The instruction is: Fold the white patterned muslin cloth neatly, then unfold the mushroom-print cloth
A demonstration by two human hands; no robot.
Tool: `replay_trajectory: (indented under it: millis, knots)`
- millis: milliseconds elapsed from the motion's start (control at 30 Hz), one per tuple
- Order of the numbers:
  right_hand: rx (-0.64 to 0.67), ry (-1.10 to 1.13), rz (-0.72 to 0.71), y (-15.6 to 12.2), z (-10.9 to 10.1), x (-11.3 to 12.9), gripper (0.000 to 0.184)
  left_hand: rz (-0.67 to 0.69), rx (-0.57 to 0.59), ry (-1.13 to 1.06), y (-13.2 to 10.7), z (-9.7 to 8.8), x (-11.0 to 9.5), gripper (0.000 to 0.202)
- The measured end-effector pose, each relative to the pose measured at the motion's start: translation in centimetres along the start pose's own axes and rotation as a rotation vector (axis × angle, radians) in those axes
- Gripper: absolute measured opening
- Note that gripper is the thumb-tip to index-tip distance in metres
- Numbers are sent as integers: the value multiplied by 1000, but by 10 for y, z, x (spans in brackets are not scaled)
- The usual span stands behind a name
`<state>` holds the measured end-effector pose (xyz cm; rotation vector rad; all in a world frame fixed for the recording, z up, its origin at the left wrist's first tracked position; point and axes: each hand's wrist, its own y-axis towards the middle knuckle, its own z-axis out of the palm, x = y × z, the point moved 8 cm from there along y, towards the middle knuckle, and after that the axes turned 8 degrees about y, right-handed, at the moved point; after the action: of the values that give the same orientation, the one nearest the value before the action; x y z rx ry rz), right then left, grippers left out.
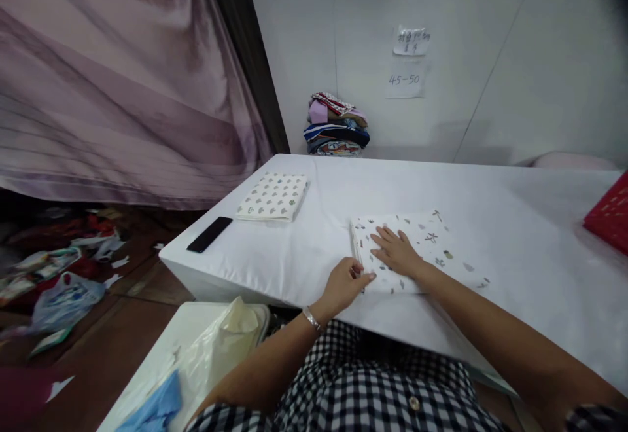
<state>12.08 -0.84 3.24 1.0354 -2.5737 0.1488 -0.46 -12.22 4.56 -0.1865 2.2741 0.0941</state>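
A folded white cloth point(441, 255) printed with small plants and leaves lies on the table in front of me. My right hand point(398, 252) rests flat on top of it, fingers spread. At the cloth's near left corner, my left hand point(347, 283) has its thumb over the edge and its fingers curled, pinching the folded layers. Farther left, a second folded cloth point(275, 196), cream with rows of small grey motifs, lies apart from both hands.
The table has a white cover point(275, 268). A black phone point(210, 234) lies near its left edge. Folded fabrics point(336, 132) are stacked by the wall, and a red item point(611, 213) sits at the far right. A white stool point(147, 379) holds plastic and blue cloth.
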Motion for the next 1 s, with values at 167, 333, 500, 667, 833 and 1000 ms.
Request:
replay_trajectory:
  millis: [167,333,500,667,833,1000]
  knots:
    - [24,-45,47,4,4,1,54,-23,25,114,-22,5,0,38]
    - [35,-50,111,10,2,-2,54,13,1,215,-25,7,3,29]
    - [46,-25,65,24,3,12,56,136,-27,253,-25,7,-3,22]
    - [44,-3,-9,48,7,24,54,210,-14,335,-24,14,-3,18]
    - [-13,16,36,77,1,18,48,221,-8,392,-24,18,0,19]
    - [-52,25,32,103,-7,10,36,198,-14,292,-23,15,0,17]
